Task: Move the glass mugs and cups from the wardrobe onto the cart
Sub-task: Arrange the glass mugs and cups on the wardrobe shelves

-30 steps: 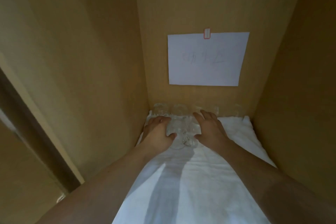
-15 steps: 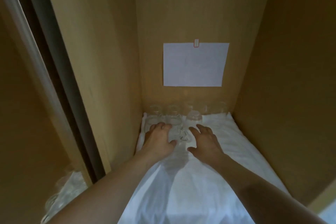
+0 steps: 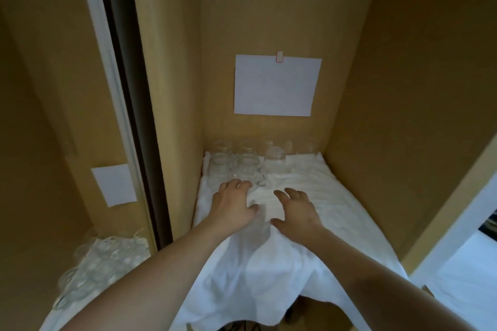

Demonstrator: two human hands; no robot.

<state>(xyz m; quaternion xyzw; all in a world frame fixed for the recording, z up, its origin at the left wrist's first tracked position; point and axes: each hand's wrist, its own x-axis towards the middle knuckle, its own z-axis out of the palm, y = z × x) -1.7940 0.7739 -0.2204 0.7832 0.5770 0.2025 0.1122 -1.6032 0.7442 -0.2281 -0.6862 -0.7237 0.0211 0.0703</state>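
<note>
Here the glass mugs and cups [image 3: 243, 162] stand clustered at the back left corner of the white cloth [image 3: 317, 196] that lines the wardrobe [image 3: 403, 88] shelf, right below the white paper sheet [image 3: 277, 86] pinned to the rear wall. Nearer than the glasses on that cloth, the left hand [image 3: 232, 203] hovers with relaxed fingers, its fingertips at the closest glass. The right hand [image 3: 297, 208] hangs beside it, fingers spread, gripping nothing. Left of the cloth, past the dark door edge, more glassware [image 3: 105, 258] lies heaped.

Single head view, looking forward-down into wardrobe [image 3: 282, 8], close.
</note>
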